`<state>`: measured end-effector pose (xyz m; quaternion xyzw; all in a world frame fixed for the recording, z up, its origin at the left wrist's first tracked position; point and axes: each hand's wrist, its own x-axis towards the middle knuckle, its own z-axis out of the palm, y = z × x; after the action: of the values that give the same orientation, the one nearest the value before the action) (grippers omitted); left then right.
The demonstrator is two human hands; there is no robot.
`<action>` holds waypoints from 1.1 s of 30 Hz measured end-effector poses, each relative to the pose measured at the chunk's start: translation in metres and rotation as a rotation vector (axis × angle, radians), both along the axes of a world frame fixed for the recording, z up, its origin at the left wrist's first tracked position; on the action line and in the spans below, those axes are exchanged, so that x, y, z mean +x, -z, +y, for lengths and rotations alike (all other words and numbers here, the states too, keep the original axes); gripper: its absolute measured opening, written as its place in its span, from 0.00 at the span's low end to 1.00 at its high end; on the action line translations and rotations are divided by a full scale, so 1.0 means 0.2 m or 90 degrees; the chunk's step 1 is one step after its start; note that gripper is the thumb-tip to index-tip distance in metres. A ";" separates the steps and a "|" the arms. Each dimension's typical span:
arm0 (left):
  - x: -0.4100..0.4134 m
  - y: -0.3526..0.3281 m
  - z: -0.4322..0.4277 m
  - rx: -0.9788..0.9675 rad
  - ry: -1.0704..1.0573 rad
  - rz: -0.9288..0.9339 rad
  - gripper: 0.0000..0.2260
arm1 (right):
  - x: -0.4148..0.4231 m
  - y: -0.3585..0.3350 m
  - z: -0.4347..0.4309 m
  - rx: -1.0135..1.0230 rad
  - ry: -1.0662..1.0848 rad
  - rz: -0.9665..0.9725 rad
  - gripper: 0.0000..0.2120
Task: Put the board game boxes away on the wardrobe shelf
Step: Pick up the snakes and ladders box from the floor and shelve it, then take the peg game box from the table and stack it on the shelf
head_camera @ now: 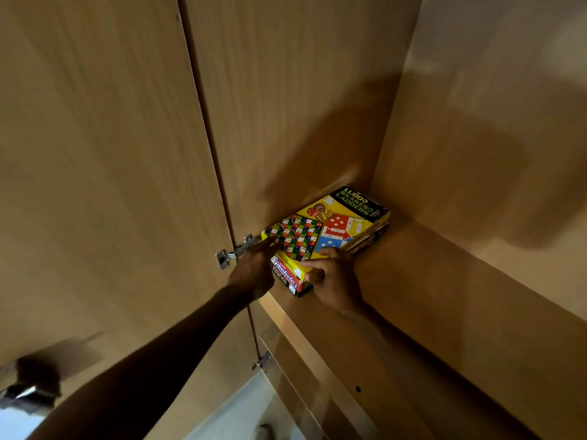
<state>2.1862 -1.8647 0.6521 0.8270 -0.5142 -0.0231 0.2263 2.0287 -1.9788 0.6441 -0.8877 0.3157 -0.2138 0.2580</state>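
While the left hand (252,273) lays straight fingers flat on the top box (336,217), the right hand (333,281) grips the near edge of the boxes (293,279), probably squaring them into the left back corner of the shelf (428,296).

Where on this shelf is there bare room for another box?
The shelf is bare right of the box stack, from back wall to front edge. Crowded: the corner by the side wall, where the left hand and right hand touch the stack beside the hinge.
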 end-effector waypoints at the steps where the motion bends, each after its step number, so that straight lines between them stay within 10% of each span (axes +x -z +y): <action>1: 0.00 0.00 0.00 0.006 0.002 0.006 0.33 | 0.01 0.00 0.00 -0.007 0.003 0.003 0.14; 11: 0.00 -0.04 0.05 0.036 -0.017 0.071 0.29 | 0.03 0.01 -0.02 -0.007 -0.017 0.019 0.15; 19: -0.22 0.11 0.35 -0.119 -0.193 0.337 0.22 | -0.14 0.07 0.18 0.115 -0.049 -0.130 0.14; 33: -0.89 0.45 1.74 -0.258 -0.595 0.494 0.14 | -0.20 0.32 1.17 0.344 -0.355 0.031 0.15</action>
<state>2.0077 -1.5173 0.5620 0.8362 0.0256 -0.1221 0.5341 1.9892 -1.7456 0.5811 -0.8444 0.1134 -0.0235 0.5230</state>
